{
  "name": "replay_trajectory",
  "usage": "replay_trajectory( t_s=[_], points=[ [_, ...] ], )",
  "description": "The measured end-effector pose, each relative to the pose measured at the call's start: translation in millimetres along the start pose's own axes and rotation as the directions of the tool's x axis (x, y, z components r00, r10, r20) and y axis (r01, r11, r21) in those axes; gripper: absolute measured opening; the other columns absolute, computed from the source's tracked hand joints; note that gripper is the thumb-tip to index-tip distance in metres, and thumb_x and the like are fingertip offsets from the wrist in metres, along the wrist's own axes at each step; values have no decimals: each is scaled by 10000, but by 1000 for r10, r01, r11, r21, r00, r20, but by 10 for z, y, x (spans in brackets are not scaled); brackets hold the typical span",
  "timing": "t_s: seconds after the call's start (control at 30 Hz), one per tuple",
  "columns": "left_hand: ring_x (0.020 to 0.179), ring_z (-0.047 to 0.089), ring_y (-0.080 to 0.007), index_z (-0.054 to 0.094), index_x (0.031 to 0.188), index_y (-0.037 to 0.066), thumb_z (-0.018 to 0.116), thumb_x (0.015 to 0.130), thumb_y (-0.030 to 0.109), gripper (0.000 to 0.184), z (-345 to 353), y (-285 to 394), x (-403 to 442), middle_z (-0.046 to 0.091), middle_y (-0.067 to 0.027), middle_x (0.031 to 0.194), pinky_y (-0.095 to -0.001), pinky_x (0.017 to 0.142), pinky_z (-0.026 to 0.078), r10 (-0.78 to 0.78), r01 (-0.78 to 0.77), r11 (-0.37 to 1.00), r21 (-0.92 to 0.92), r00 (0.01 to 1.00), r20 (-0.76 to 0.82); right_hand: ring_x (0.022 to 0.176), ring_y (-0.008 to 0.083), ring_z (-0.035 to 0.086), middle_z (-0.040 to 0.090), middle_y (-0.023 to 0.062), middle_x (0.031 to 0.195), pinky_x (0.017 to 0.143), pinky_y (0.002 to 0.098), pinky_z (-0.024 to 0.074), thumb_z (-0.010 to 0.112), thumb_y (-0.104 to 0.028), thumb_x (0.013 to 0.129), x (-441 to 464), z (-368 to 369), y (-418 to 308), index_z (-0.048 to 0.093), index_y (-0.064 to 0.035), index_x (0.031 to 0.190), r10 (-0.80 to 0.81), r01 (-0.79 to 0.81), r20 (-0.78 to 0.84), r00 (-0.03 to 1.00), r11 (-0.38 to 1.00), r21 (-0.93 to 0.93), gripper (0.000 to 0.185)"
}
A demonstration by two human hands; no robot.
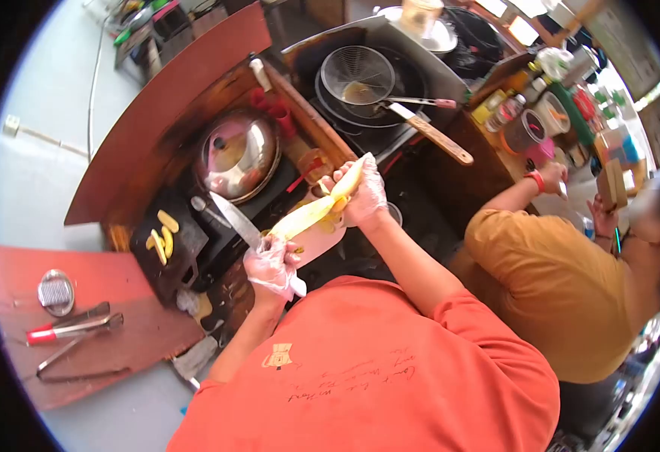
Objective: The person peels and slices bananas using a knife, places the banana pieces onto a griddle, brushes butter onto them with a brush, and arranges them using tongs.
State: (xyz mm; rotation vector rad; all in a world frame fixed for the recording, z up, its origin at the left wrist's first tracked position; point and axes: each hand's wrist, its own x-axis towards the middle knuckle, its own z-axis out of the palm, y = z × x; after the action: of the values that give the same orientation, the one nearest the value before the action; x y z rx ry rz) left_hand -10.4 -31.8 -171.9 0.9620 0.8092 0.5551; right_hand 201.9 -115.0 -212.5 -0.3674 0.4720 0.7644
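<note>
My left hand [271, 268], in a clear plastic glove, is closed around a knife [233, 218] whose blade points up and to the left. Gloved as well, my right hand [365, 197] grips a yellow banana [303, 220] with its peel partly loosened. The banana slants between both hands, its lower end close to my left fingers; I cannot tell whether they touch it. Beneath the banana sits a pale container [322, 248], partly hidden. Several banana pieces [164, 239] lie on a dark surface to the left.
A domed lid [238, 158] sits ahead. Behind a wooden edge, a wok [413, 75] holds a mesh strainer [356, 74] and a wooden-handled spatula [435, 139]. On a red board [141, 316] lie tongs [81, 328] and a grater [56, 292]. A co-worker [556, 286] stands close at right.
</note>
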Motion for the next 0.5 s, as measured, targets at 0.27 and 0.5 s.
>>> replay_trajectory(
  t_s=[0.27, 0.5],
  points=[
    [753, 669, -108, 702, 1036, -68, 687, 940, 84, 180, -77, 165, 290, 745, -85, 895, -254, 721, 537, 543, -346, 604, 718, 838, -53, 798, 207, 599, 556, 24, 873, 845, 485, 578, 551, -513, 1012, 51, 113, 123, 541, -106, 992, 83, -66, 187, 979, 993, -94, 408],
    [700, 666, -221, 701, 1195, 46, 831, 810, 247, 454, 539, 587, 230, 696, -114, 836, -327, 664, 524, 407, -465, 417, 781, 864, 297, 825, 200, 642, 580, 54, 917, 819, 427, 597, 540, -405, 1046, -185, 571, 265, 548, -46, 1104, 69, 202, 450, 891, 825, -528, 363]
  ],
)
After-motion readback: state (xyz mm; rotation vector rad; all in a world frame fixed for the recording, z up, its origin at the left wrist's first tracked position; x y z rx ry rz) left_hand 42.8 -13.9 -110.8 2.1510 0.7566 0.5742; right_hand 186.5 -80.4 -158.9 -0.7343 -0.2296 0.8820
